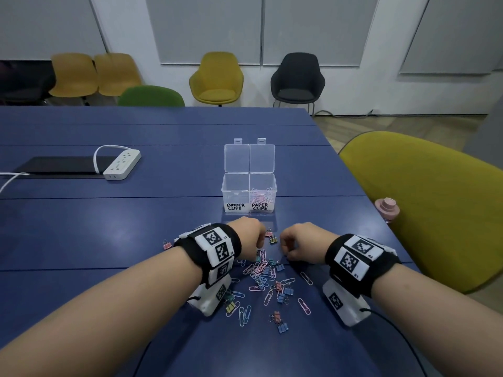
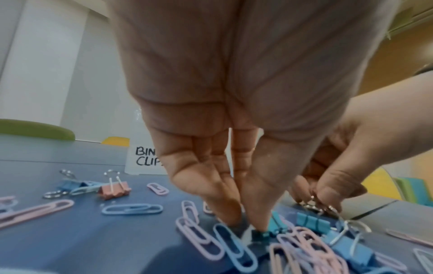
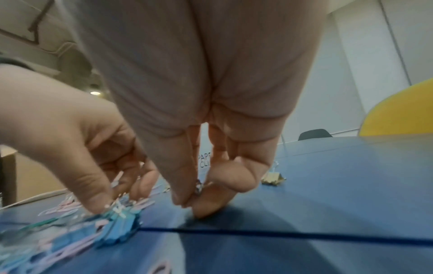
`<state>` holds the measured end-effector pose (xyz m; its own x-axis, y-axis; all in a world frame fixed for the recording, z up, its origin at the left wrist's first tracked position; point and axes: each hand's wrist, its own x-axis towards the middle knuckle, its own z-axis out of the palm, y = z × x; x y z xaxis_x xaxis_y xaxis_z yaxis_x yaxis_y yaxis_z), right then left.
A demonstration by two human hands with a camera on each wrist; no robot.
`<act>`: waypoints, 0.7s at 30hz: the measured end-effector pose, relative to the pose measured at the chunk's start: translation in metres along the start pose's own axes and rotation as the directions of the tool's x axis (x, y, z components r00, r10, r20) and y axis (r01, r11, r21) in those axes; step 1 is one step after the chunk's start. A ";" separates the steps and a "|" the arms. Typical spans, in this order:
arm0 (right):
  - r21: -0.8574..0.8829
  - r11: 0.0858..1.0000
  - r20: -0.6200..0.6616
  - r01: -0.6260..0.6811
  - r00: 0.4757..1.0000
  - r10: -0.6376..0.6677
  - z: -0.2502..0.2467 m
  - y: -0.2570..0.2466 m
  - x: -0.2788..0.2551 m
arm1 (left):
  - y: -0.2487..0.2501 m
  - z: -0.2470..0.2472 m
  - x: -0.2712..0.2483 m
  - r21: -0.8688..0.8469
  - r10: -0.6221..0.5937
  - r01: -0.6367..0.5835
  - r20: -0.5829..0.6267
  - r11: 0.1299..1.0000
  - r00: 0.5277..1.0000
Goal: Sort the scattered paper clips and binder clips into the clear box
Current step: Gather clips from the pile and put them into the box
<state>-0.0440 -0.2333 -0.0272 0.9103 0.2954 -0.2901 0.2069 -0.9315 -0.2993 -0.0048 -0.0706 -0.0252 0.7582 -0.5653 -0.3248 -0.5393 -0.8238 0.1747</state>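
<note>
Left hand pinches a teal binder clip in the tangled pile at lower centre; right hand pinches a clip's wire loop. Snagged paper clips could ride into the wrong half of the clear box.

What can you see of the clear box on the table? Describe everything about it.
The clear box looks like transparent plastic and stands upright on the blue table, beyond both hands and apart from them. Its two hinged lids stand open. The left compartment, labelled BINDER CLIPS, looks empty; the right one, labelled PAPER CLIPS, holds pastel paper clips.
</note>
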 end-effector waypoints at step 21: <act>0.052 0.998 -0.014 0.019 1.000 -0.019 0.007 -0.008 -0.012 | 0.024 0.004 0.003 0.054 -0.098 0.098 -0.006 0.994 0.995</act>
<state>-0.0591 -0.2276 -0.0277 0.9111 0.3098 -0.2721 0.2055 -0.9133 -0.3515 -0.0171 -0.0920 -0.0261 0.8097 -0.4819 -0.3349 -0.4812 -0.8719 0.0911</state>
